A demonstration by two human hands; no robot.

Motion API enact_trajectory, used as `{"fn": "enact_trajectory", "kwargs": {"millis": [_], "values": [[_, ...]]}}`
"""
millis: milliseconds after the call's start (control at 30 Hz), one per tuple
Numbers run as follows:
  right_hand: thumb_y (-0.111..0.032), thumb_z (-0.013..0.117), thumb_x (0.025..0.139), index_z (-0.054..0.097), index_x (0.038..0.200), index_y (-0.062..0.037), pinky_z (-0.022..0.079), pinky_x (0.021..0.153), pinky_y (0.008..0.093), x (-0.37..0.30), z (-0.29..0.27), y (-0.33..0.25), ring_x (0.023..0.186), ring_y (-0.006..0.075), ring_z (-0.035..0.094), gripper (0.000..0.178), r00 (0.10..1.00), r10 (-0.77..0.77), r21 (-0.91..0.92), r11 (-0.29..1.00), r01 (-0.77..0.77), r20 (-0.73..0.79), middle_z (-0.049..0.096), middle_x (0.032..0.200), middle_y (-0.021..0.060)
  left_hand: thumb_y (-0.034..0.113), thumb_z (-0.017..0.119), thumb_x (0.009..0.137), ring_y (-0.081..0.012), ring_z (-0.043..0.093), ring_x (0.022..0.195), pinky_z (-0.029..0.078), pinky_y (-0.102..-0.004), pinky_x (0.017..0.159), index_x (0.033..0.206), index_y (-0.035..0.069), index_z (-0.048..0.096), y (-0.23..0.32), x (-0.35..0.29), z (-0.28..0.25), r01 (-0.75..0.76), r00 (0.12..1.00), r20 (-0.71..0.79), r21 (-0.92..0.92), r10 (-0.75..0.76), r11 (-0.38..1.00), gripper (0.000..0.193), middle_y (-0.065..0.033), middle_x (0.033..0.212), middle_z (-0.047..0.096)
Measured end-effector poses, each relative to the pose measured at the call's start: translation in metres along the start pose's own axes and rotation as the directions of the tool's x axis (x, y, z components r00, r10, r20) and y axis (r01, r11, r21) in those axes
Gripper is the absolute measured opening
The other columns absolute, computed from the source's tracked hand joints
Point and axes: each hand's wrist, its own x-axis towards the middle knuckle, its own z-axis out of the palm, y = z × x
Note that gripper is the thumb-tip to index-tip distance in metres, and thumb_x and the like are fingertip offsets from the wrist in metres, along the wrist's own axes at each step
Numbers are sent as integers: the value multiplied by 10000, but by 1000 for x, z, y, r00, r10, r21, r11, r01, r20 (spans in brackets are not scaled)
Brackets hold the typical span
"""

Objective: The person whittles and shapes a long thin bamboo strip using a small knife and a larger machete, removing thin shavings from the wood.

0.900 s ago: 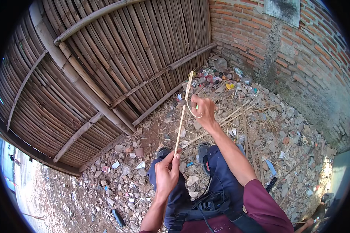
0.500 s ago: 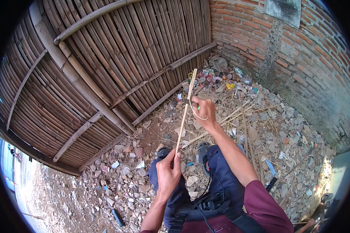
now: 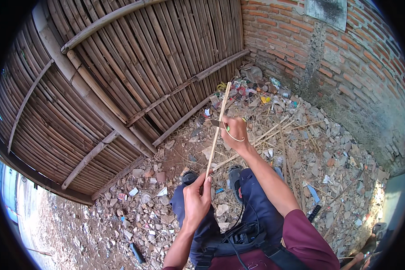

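A long, pale bamboo strip [image 3: 217, 137] slants up and away from me, its far end pointing at the fence corner. My left hand [image 3: 198, 198] is closed round its near end, above my left knee. Farther up, my right hand [image 3: 235, 134] grips a knife with a green spot on its handle. The dark knife blade [image 3: 217, 123] lies across the strip and touches it. A thin curled shaving [image 3: 235, 137] hangs over the back of my right hand.
A bamboo fence [image 3: 135, 67] rises at the left and a brick wall [image 3: 297, 45] at the far right. Rubble [image 3: 328, 171] and litter [image 3: 265, 94] cover the ground. Loose bamboo strips [image 3: 274, 130] lie right of my right hand. A dark handle-like object [image 3: 136, 253] lies at lower left.
The bamboo strip's far end has swung slightly right. My right hand and the knife have shifted a little toward me, and the blade shows more clearly across the strip.
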Motion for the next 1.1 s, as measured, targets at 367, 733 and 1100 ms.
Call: {"fn": "enact_trajectory", "kwargs": {"millis": [367, 733, 1100], "values": [[-64, 631, 868, 611, 758, -10, 455, 522, 485, 11, -9, -11, 542, 413, 631, 125, 998, 28, -33, 999, -30, -55, 596, 595, 229, 119, 634, 1081, -31, 357, 577, 274, -280, 501, 1295, -3, 748, 10, -11, 0, -43, 999, -17, 49, 44, 998, 271, 42, 628, 435], [-91, 606, 968, 667, 800, -56, 484, 449, 386, 29, 4, 28, 439, 251, 623, 182, 988, -73, -211, 977, 42, -137, 642, 563, 144, 108, 631, 1078, -45, 409, 606, 330, -283, 518, 1287, -18, 741, 11, -19, -2, -15, 1000, 6, 44, 15, 999, 268, 9, 646, 487], [-174, 570, 991, 778, 787, -48, 531, 644, 480, 16, -28, 127, 649, 268, 687, 317, 782, 624, -57, 781, -622, 9, 691, 666, 156, 208, 498, 1163, -16, 389, 522, 301, -237, 476, 1332, -11, 707, -35, -38, -56, 328, 941, 155, -207, -300, 922, 346, 62, 636, 457]]}}
